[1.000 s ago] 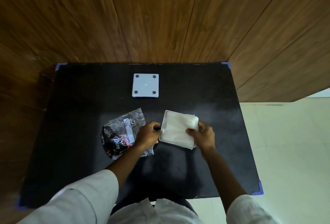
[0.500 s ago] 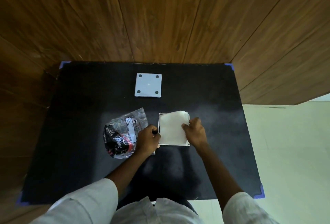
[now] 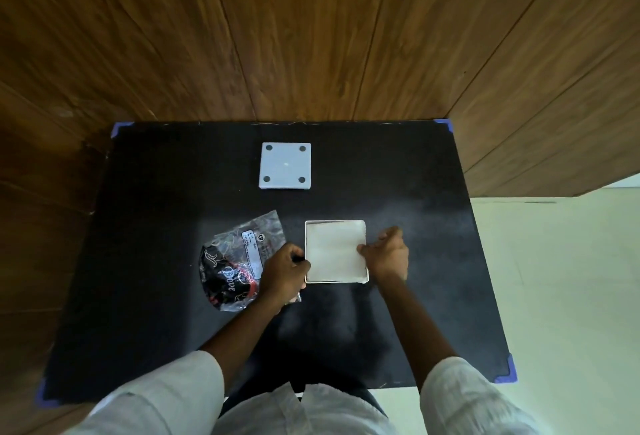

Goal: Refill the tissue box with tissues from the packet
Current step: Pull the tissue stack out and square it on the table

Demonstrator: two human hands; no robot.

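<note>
A white square tissue box (image 3: 366,277) lies open on the black table, a flat stack of white tissues (image 3: 334,249) lying level inside it. My left hand (image 3: 282,273) grips the box's left wall with curled fingers. At the right wall is my right hand (image 3: 387,254), its thumb and fingertips pinching the rim. The crumpled clear and black tissue packet (image 3: 232,265) lies just left of the box, partly under my left wrist. The box's white lid (image 3: 285,166), with a dark dot at each corner, sits apart at the back of the table.
The black table (image 3: 156,226) has blue corner guards and stands against a wooden wall (image 3: 311,36). Pale floor (image 3: 571,278) shows past its right edge. My white sleeves fill the bottom of the view.
The tissue stack, which stuck up at an angle over the box, now lies flat inside it. The box has turned square to me. My right hand slid off the tissues to the right wall.
</note>
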